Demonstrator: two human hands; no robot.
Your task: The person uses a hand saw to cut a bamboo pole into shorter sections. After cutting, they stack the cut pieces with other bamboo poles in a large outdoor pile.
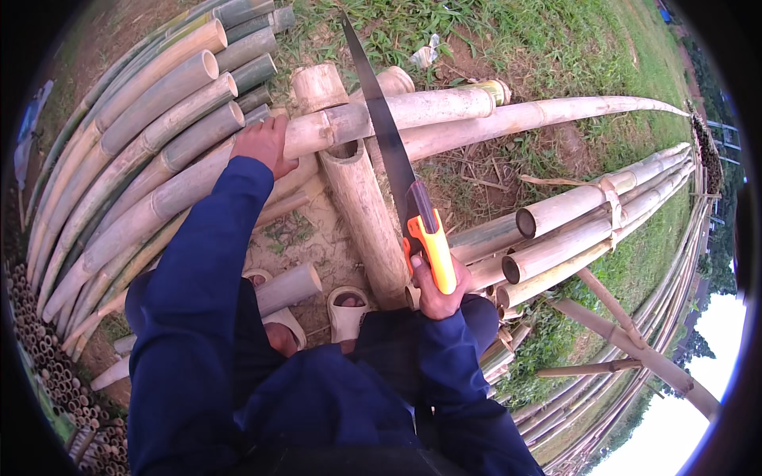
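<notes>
Blue sleeves (190,317): left hand (265,144) clamps the pole (309,136), right hand (436,305) grips a saw (395,155) across it — seemingly sawing, steadiness needed next.

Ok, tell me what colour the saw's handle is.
The saw's handle is mostly bright yellow-orange, dark near the blade; best seen in the head view.

Saw handle (433,250) bright orange w/ yel. & a dk maroon section nr the blade; saw blade (378,103) dk grey. Bamboo pole (308,136) pale tan w/ greyish-pink mottling, ringed at nodes, yel.-grn nr rt end. Pole stack (182,78) on L: mix of tan, grey & dk grn. Bundled poles (567,209) on R: pale tan-grey, dk hollow ends. Sleeves (198,262) navy, trousers (377,349) blk, sandals (341,327) cream. Grass (556,47) grn w/ brn soil (575,151) patches.
</notes>
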